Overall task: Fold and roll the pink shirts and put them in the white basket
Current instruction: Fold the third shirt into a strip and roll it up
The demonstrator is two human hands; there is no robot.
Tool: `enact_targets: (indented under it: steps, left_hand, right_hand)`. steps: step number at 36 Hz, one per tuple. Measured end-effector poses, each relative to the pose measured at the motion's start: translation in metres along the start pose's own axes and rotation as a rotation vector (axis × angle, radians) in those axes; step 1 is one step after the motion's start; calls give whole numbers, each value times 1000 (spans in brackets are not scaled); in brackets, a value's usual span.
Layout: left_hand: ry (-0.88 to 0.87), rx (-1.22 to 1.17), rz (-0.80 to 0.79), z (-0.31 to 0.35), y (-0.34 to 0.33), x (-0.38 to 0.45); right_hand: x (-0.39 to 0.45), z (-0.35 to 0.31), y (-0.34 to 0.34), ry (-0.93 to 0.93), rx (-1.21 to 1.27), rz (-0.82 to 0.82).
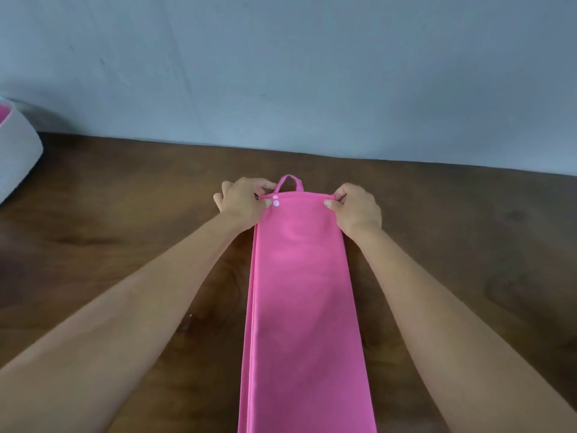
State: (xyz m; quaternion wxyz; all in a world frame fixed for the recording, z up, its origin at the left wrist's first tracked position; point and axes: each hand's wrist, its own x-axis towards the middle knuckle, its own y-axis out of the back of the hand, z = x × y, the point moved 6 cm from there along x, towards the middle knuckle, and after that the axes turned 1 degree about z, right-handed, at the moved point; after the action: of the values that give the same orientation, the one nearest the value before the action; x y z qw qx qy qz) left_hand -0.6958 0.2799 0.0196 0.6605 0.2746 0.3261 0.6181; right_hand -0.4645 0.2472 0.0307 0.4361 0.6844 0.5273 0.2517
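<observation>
Nearest the camera, the shirt [304, 307] lies on the dark wood table [125, 245] as a long narrow strip, already folded lengthwise, its smooth matte pink cloth running away from the person. At its far end the left hand [242, 200] and right hand [357, 209] each pinch a corner of the hem, fingers curled over the edge beside a small loop [290, 182] and two pale snaps [276, 201]. Folding looks done; rolling seems about to begin, which calls for a tight, even first turn toward the body. Far left, the soft-sided white basket [18, 151] shows pink inside.
</observation>
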Motion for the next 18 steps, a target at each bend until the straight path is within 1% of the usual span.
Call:
enact_targets:
  steps: [6, 12, 18]
  left_hand:
    - [-82, -57, -41, 11, 0, 35]
    - [-226, 32, -74, 14, 0, 55]
    - [-198, 165, -62, 15, 0, 71]
  right_hand:
    - [37, -6, -1, 24, 10, -20]
    - [58, -5, -2, 51, 32, -38]
    - [73, -6, -4, 87, 27, -59]
